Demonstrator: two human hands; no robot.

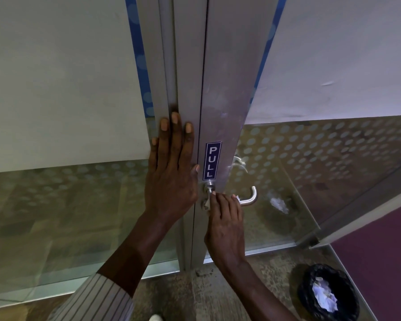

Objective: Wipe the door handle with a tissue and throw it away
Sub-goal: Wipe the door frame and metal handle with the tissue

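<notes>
Ideally, the tissue [207, 203] gripped in the right hand [226, 218] is rubbed along the whole handle [249, 198] while the door [220, 89] is steadied by the flat, open left hand [171, 167].

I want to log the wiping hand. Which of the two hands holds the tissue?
The right hand: it is closed on the tissue at the handle. The left hand lies flat and empty on the door frame.

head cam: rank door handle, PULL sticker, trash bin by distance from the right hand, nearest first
1. Door handle: under the right hand, which grips it through a tissue; only its curved end pokes out on the right.
2. PULL sticker: on the door frame just above the hand.
3. Trash bin: on the floor at lower right, black liner, crumpled paper inside.
</notes>
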